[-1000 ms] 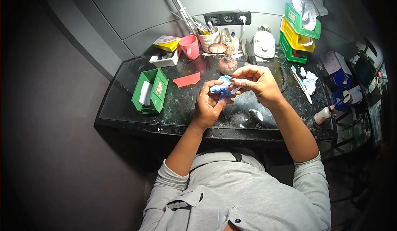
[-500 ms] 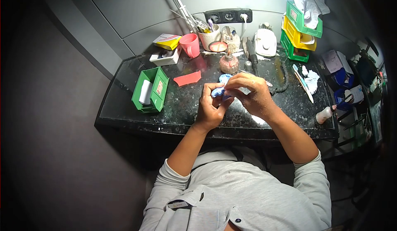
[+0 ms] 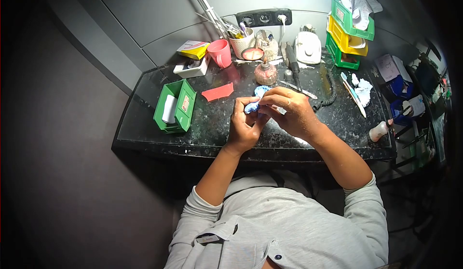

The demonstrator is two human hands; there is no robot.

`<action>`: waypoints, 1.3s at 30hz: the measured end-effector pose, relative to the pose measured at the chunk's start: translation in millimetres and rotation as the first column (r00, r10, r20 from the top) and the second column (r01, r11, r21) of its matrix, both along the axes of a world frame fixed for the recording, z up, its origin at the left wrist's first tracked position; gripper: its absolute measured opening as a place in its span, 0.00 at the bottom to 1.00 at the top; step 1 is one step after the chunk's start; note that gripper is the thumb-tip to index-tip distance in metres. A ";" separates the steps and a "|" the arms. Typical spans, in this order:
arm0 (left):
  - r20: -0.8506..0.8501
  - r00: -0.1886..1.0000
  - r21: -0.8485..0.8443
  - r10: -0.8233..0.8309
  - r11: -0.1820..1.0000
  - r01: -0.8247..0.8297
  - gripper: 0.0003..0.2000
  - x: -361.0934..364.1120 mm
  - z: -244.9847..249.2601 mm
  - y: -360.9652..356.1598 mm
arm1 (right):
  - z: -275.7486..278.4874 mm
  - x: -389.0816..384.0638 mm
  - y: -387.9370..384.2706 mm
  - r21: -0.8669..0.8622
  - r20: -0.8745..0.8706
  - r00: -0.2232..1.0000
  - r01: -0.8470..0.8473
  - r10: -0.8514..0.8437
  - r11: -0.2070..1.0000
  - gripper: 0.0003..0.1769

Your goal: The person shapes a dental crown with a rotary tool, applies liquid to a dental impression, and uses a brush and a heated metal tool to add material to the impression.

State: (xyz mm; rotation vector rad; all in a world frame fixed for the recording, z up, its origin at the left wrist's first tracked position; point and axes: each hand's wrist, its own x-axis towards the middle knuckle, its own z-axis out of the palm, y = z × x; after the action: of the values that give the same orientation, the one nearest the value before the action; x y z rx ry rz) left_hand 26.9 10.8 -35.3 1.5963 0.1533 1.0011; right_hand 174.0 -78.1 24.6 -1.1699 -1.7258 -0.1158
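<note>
Above the middle of the bench, my left hand (image 3: 245, 127) is closed around a small blue lumpy piece (image 3: 251, 107) that looks like a dental cast. My right hand (image 3: 289, 107) is bent over the same piece, thumb and fingertips pinched together against its right side. Whether anything small sits in that pinch is hidden. Just behind my fingers, a second blue lumpy piece (image 3: 262, 90) lies on the bench. A glass spirit lamp (image 3: 265, 74) stands behind it, and a thin metal spatula (image 3: 300, 90) lies to its right. White dust specks cover my right hand.
Left on the black bench (image 3: 144, 105) are a green bin (image 3: 185, 119), a pink sheet (image 3: 218, 92) and a pink mug (image 3: 220, 54). To the right are a handpiece (image 3: 293, 66), a toothbrush (image 3: 353, 95), a small bottle (image 3: 379, 131) and stacked bins (image 3: 347, 37).
Both hands stay together at the blue piece. My right fingers have shifted slightly left and more of the spatula shows. The whole view has moved a little.
</note>
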 end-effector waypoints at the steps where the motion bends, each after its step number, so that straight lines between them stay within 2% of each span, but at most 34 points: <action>1: -0.001 1.000 -0.009 -0.002 1.000 0.002 0.22 -0.1 -0.3 0.2 | -0.6 0.2 0.2 0.001 0.000 1.000 -0.006 0.006 1.000 0.09; 8: 0.006 0.999 -0.010 -0.038 0.999 0.038 0.22 0.5 1.7 -0.3 | 0.3 0.7 -1.5 -0.006 0.024 1.000 -0.005 0.005 1.000 0.09; 10: -0.006 0.999 -0.006 -0.037 0.999 0.037 0.22 0.0 -0.7 1.2 | -1.3 1.7 -0.2 0.025 0.099 0.995 -0.008 0.006 1.000 0.10; 20: -0.008 0.996 -0.048 -0.089 0.995 0.089 0.20 0.8 6.5 -2.6 | 0.7 3.7 -2.1 -0.005 0.102 0.993 -0.055 0.055 0.998 0.11; 26: -0.053 0.994 -0.023 -0.091 0.996 0.090 0.20 0.6 4.8 -0.9 | 0.6 1.0 -2.8 0.029 0.104 0.994 -0.016 0.013 0.999 0.10; 32: -0.057 0.995 -0.019 -0.077 0.997 0.076 0.21 0.9 4.1 -1.5 | 0.5 -1.3 -3.0 -0.034 0.065 0.998 0.010 -0.008 0.999 0.08; 35: -0.045 0.995 -0.051 -0.094 0.994 0.092 0.21 1.3 4.4 -2.1 | 3.5 -0.3 -6.1 -0.100 0.113 0.993 0.050 -0.039 0.994 0.11; 39: -0.036 0.992 -0.084 -0.121 0.990 0.117 0.22 1.1 2.5 0.0 | 0.0 0.0 -3.6 -0.076 0.109 0.993 0.053 -0.045 0.996 0.11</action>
State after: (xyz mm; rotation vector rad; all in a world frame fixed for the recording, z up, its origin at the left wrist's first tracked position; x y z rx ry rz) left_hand 28.0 10.8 -32.8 1.5337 0.1236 0.8602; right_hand 174.0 -81.6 24.6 -1.2847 -1.8097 -0.1437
